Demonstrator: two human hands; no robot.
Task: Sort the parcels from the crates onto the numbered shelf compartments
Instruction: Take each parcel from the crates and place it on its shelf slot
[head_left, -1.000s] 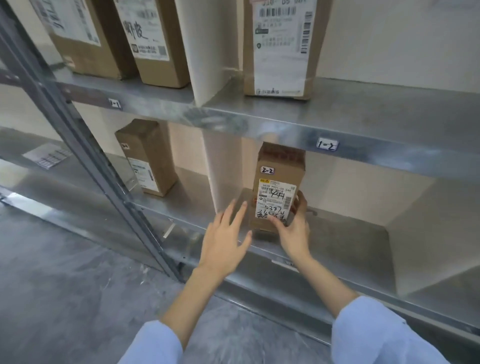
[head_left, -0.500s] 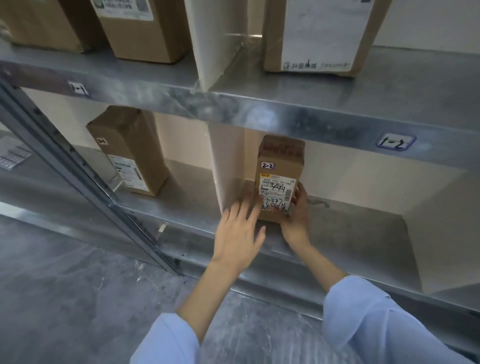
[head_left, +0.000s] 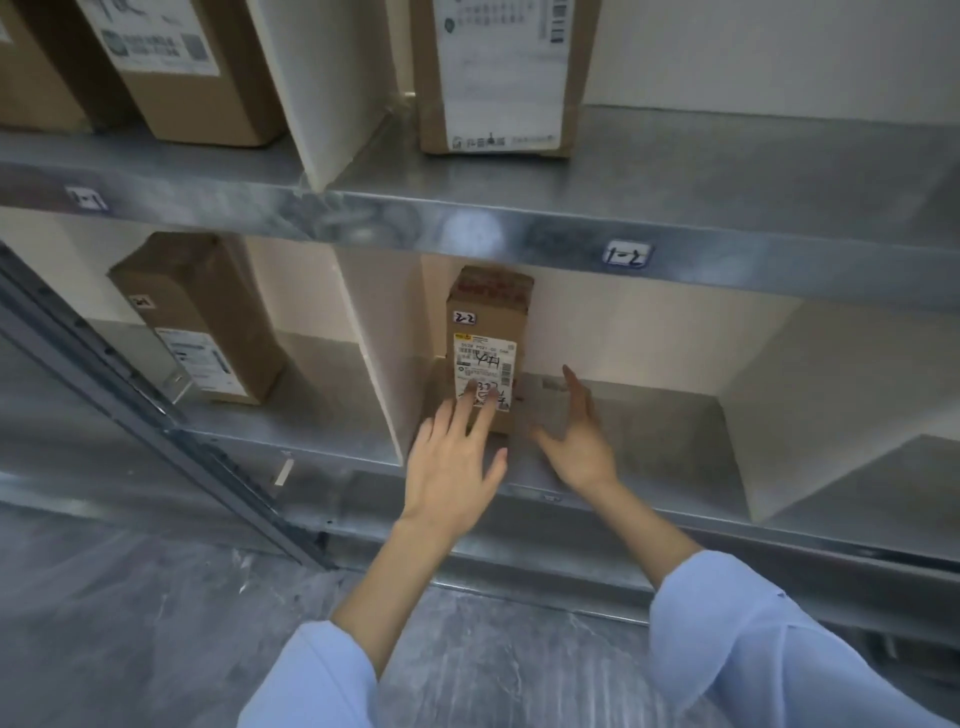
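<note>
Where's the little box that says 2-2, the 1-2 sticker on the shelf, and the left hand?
2-2 box (head_left: 491, 348), head view, on its white shipping label.
1-2 sticker (head_left: 627, 255), head view, middle of the sticker.
left hand (head_left: 452, 462), head view, back of the hand.

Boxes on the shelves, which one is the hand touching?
The small box marked 2-2, upright on the lower shelf. The left hand lays straight fingers on its label; the others stand untouched.
</note>
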